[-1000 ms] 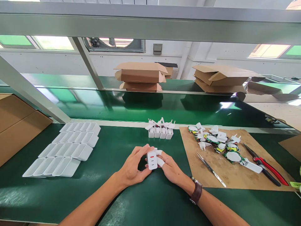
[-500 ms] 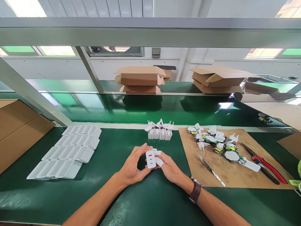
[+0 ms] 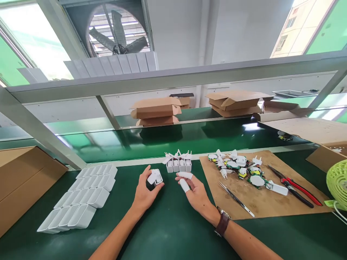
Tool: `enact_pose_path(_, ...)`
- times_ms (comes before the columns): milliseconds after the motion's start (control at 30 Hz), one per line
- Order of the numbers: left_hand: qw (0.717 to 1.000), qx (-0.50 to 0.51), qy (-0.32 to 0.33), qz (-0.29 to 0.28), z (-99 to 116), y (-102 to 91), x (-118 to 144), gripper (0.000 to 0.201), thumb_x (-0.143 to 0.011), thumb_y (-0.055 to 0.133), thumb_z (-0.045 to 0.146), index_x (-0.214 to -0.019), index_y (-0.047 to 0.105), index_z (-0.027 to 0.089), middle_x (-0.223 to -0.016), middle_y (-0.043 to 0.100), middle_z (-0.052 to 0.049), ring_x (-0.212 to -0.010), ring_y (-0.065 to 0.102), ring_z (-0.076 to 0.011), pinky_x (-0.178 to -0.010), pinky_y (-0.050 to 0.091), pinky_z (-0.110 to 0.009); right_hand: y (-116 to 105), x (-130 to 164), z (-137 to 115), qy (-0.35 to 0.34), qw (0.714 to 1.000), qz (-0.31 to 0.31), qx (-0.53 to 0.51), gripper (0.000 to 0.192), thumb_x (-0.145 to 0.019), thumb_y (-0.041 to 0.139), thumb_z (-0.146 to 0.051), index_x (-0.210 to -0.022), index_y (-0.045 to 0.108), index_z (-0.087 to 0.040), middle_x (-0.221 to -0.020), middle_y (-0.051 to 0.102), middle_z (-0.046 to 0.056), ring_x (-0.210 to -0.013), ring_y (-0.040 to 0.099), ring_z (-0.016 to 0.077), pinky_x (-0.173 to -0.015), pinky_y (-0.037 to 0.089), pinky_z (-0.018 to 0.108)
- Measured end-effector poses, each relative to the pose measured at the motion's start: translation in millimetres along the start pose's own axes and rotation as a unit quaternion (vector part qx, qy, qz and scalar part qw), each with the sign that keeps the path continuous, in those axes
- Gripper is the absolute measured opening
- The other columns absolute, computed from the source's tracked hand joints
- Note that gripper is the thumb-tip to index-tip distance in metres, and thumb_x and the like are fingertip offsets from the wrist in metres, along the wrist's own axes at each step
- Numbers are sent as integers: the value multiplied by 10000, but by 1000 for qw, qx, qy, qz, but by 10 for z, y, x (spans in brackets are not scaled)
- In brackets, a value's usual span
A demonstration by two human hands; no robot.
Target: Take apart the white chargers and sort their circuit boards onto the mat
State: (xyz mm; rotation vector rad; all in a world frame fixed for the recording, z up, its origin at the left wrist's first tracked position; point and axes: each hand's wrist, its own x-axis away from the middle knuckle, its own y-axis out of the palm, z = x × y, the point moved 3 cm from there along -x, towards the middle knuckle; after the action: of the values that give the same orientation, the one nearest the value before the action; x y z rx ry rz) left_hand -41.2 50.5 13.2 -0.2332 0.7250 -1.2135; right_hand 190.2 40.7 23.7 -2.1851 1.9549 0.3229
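My left hand [image 3: 146, 189] grips a white charger [image 3: 155, 177] between thumb and fingers, its open end and a loose white piece facing me. To its right, my right hand [image 3: 193, 189] is held apart with nothing in it, white covers on two of its fingertips and a watch on the wrist. Just beyond both hands stands a row of white charger housings [image 3: 179, 165] with white plug parts sticking out of their tops. Rows of empty white housings [image 3: 81, 196] lie at the left.
On a brown cardboard sheet [image 3: 210, 187] at the right lie circuit boards with white parts [image 3: 241, 164], tweezers [image 3: 237, 199] and red-and-black pliers [image 3: 295, 187]. A green fan [image 3: 337, 182] stands at the right edge. A cardboard box [image 3: 24, 187] is far left; a conveyor [image 3: 130, 148] runs behind.
My right hand has let go of the charger and moved right. My left hand has moved left with it, turning it so its open end shows. The view has tilted up.
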Motion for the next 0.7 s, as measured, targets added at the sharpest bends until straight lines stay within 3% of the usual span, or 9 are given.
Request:
enact_pose_path(100,997,19,-79,-2,-81,16,-221,818,-742,776,457,-1464,454,248,-1336,640,-111,-1084,680,-281,-988,547,-456,-243,-148,83,-1,992,111,58,347,-882,608,-334,-1214,655,-245,-1162,711,86,-1086,691,248,-1015,567,452)
enact_pose_path(167,995,27,-99,-12,-105,71,-356,836,-722,792,431,-1463,458,231,-1319,653,-122,-1047,693,-279,-990,548,-465,-362,-240,208,30,987,136,77,406,-825,634,-322,-1221,645,-235,-1232,684,100,-1128,670,267,-1031,557,479)
enact_pose_path(300,992,71,-99,-37,-97,261,-463,888,-745,774,387,-1513,382,176,-1216,701,-133,-896,721,-234,-929,585,-456,-438,-330,450,71,987,118,79,508,-763,664,-319,-1255,614,-207,-1267,675,130,-1188,654,298,-1078,516,534)
enact_pose_path(400,991,100,-80,-44,-59,391,-404,854,-790,736,359,-1528,347,174,-1292,681,-155,-912,736,-214,-906,601,-418,-408,-342,538,85,989,97,76,536,-759,656,-317,-1281,585,-214,-1313,662,133,-1231,644,297,-1113,490,537)
enact_pose_path(567,992,111,-67,-9,-48,483,-404,684,-870,672,328,-1488,411,191,-1235,723,-177,-886,755,-242,-865,603,-441,-317,-479,547,86,990,75,83,577,-745,641,-268,-1312,546,-217,-1372,634,136,-1282,622,297,-1165,438,534)
enact_pose_path(700,991,118,-56,30,-87,538,-679,657,-899,648,312,-1493,398,183,-1220,731,-192,-916,756,-267,-868,592,-462,-254,-810,529,79,989,71,99,580,-714,622,-211,-1289,542,-192,-1368,632,159,-1308,604,315,-1190,397,542)
